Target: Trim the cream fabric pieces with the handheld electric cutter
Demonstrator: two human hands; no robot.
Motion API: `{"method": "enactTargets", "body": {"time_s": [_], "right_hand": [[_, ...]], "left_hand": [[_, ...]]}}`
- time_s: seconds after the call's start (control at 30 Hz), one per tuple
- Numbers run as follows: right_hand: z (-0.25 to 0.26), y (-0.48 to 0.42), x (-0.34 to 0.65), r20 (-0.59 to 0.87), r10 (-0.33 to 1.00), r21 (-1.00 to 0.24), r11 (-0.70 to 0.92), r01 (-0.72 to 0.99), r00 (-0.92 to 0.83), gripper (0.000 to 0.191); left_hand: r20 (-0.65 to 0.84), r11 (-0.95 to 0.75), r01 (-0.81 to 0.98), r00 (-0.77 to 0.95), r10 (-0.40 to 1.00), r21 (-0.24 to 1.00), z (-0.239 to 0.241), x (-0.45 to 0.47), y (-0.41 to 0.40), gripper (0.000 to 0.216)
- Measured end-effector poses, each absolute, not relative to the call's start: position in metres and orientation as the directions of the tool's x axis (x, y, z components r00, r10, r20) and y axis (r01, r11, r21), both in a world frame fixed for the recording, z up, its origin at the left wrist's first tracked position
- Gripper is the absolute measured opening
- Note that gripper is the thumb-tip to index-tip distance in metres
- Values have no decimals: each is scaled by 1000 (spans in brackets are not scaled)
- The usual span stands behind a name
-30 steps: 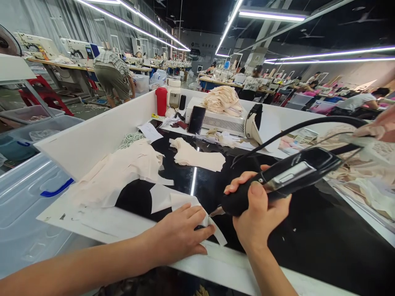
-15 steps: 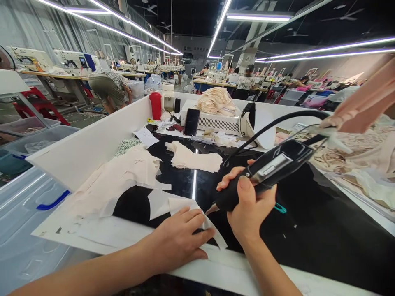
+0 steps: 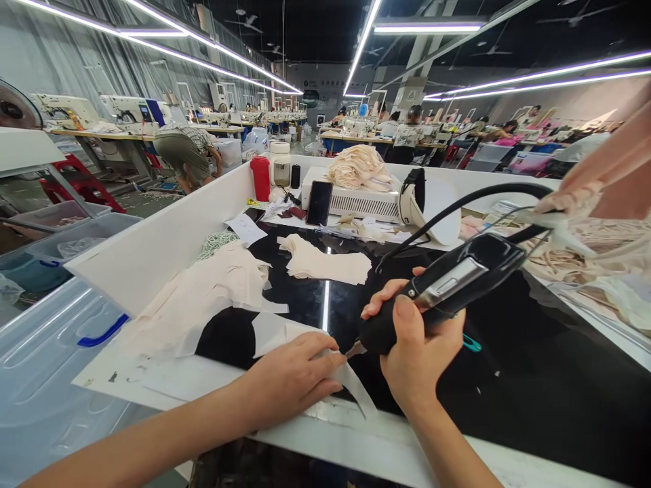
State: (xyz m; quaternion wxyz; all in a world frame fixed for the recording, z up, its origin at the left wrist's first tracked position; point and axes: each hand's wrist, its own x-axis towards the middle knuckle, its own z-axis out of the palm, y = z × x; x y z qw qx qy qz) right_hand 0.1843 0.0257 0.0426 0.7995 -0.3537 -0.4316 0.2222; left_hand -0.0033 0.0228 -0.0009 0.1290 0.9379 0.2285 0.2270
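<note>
A black corded hand tool with a narrow metal tip (image 3: 452, 285) is gripped in my right hand (image 3: 420, 359), thumb on top and fingers around its body. It tilts down to the left, and its tip meets the edge of a cream fabric piece (image 3: 359, 390). My left hand (image 3: 298, 373) is closed over that piece beside the tip, fingers together and bent on it; part of the cloth is hidden below the hand. Left of it lies a spread pile of cream cut pieces (image 3: 203, 285). Behind, a neat cream stack (image 3: 328, 263) rests on the black tabletop (image 3: 529, 400).
A white vented box (image 3: 359, 205) with cream cloth on top stands at the back, near a phone (image 3: 319, 203), a red bottle (image 3: 260, 178) and a jar (image 3: 279, 165). The tool's cable (image 3: 447, 207) arches at right. A teal clip (image 3: 472, 343) lies right of my hand.
My left hand's fingers have drawn closer together on the cream piece. The tool's tip stays by the fabric edge. The whole view has shifted slightly.
</note>
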Motion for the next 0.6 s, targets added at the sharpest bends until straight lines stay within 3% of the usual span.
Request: {"method": "enactTargets", "body": {"time_s": [0.17, 0.4, 0.6], "right_hand": [[43, 22, 184, 529, 662, -757, 651, -57, 531, 36], [42, 19, 181, 531, 661, -751, 657, -67, 531, 39], [43, 20, 181, 519, 674, -760, 645, -77, 526, 41]], "left_hand": [[357, -873, 337, 814, 458, 351, 1, -1, 28, 28], [423, -930, 311, 829, 366, 194, -9, -11, 27, 30], [422, -934, 316, 833, 358, 168, -9, -13, 25, 33]]}}
